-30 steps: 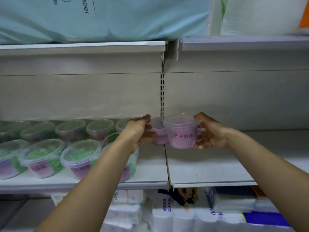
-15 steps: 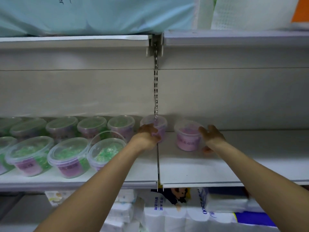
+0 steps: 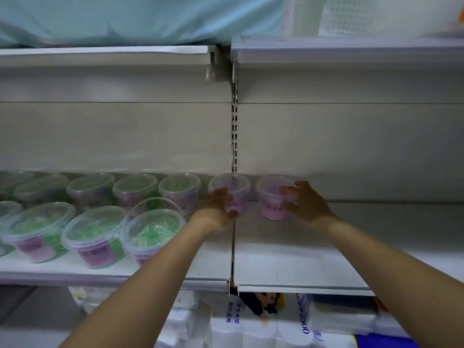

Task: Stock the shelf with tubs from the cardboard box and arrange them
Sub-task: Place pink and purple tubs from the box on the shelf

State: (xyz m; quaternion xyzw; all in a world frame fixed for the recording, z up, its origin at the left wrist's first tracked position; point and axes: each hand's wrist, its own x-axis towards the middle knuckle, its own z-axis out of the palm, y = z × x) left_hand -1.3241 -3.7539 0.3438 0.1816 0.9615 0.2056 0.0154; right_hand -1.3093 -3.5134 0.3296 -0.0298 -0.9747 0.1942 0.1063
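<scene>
My left hand (image 3: 218,209) gripped one pink tub (image 3: 234,190), my right hand (image 3: 305,205) a second tub (image 3: 270,205). Both, I judged, extended the back row (image 3: 135,189) left of them.

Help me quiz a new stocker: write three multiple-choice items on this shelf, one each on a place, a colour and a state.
1. Where is the right tub, held by the right hand? A. at the back of the middle shelf, right of the slotted upright; B. at the front edge; C. on the top shelf.
2. What colour shows through the lids of the front-row tubs? A. orange; B. green; C. blue.
3. What is the left hand doing? A. hanging idle; B. lying flat on the shelf; C. gripping a pink tub.
Key: 1 A, it sits by the back wall just right of the upright; 2 B, green contents fill them; 3 C, its fingers curl round the tub.
</scene>
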